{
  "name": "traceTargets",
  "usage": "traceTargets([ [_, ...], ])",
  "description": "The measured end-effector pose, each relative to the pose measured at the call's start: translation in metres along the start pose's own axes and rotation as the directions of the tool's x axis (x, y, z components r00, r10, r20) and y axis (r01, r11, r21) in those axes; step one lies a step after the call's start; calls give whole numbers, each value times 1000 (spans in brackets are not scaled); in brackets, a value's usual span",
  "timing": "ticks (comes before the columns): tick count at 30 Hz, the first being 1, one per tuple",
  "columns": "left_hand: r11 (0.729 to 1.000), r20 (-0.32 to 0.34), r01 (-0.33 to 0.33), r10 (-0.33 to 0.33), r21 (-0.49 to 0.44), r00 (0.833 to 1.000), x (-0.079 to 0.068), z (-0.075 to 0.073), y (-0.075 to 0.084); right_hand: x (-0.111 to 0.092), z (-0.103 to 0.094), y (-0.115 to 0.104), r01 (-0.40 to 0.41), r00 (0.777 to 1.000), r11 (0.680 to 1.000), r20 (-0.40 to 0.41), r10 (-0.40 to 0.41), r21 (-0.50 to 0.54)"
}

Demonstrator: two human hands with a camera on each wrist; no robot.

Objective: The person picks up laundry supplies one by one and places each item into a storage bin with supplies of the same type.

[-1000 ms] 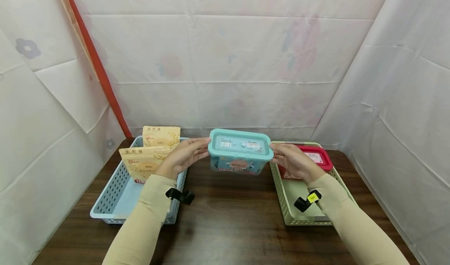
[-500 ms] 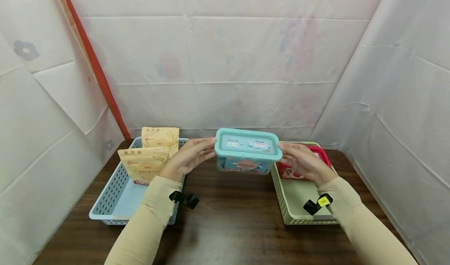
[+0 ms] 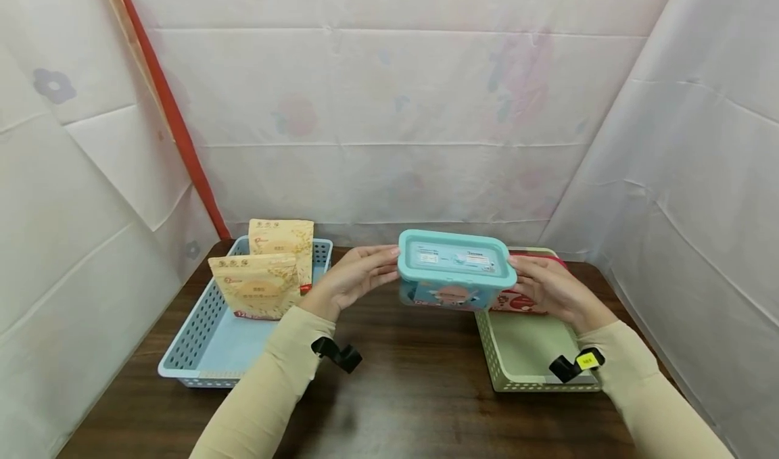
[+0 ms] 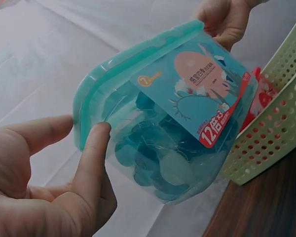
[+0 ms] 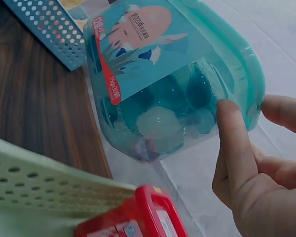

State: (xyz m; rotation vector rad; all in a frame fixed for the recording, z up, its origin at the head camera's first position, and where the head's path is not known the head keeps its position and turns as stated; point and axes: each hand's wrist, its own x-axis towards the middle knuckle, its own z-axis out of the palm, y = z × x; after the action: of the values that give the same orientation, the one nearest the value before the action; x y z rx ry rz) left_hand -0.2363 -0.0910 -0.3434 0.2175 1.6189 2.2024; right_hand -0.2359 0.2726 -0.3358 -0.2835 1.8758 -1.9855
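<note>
Between my two hands hangs a clear plastic tub [image 3: 456,263] with a turquoise lid and a blue printed label, raised over the table. Blue and white pods [image 4: 148,158] show through its wall in the left wrist view. My left hand [image 3: 362,276] grips its left end, the fingertips at the lid's rim and just below. At the opposite end my right hand [image 3: 556,290] holds it the same way. The tub's right side overlaps the green basket [image 3: 532,357] in the head view. Inside that basket is a red-lidded tub [image 5: 155,210], partly hidden behind my right hand.
On the left stands a pale blue basket [image 3: 195,368] with two yellow pouches upright in it, one pouch [image 3: 262,286] in front of the other [image 3: 286,239]. Both baskets rest on a dark wooden table [image 3: 420,391]. White sheeting [image 3: 389,107] closes in the back and sides.
Both hands have carried the turquoise-lidded tub to the right, from between the baskets to partly in front of the green one. It now covers part of the red-lidded tub. The baskets stay put.
</note>
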Motion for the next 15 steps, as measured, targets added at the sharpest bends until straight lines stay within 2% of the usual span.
traceTargets([
  [4, 1000, 22, 5, -5, -10, 1000, 4, 11, -3, -10, -10, 0, -8, 1000, 1000, -14, 8, -5],
  [15, 999, 81, 21, -19, -25, 997, 17, 40, -14, -38, -38, 5, 38, 999, 996, -4, -38, 82],
])
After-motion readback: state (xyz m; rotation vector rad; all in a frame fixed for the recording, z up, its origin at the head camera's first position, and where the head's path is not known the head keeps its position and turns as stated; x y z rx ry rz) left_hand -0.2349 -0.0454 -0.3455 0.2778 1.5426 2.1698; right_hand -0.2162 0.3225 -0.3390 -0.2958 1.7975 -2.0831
